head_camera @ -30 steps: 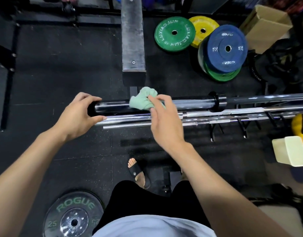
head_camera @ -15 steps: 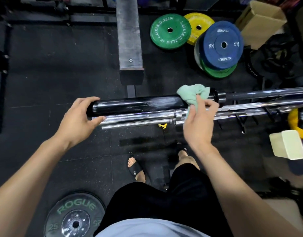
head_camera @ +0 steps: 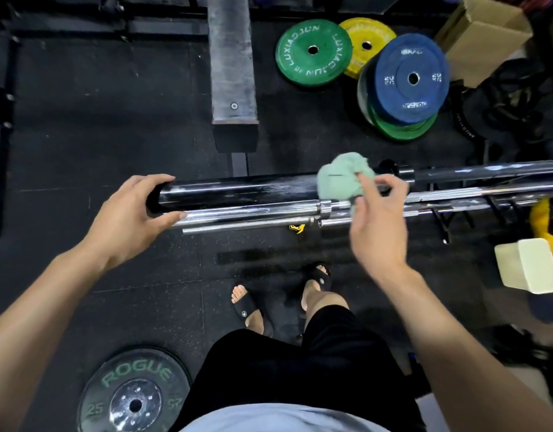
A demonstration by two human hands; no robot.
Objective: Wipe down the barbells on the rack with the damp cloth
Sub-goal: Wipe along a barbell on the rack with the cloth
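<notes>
Cloth (head_camera: 340, 182) has run from mid-sleeve to the collar end of the black barbell sleeve (head_camera: 237, 193), leaving wet streaks, so this sleeve looks nearly wiped. Right hand (head_camera: 375, 226) pinches the cloth on the sleeve, just beyond its fingertips. Left hand (head_camera: 135, 218) grips the sleeve's free end. Chrome bars (head_camera: 253, 213) below probably remain.

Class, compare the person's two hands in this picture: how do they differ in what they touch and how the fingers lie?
The left hand wraps the end of the black barbell sleeve, while the right hand holds the green cloth near the sleeve's collar. The left hand has a full curled grip; the right hand pinches the cloth with its fingertips, other fingers loose. The left hand touches bare metal; the right hand meets the bar through cloth. Both work on the same barbell.
</notes>
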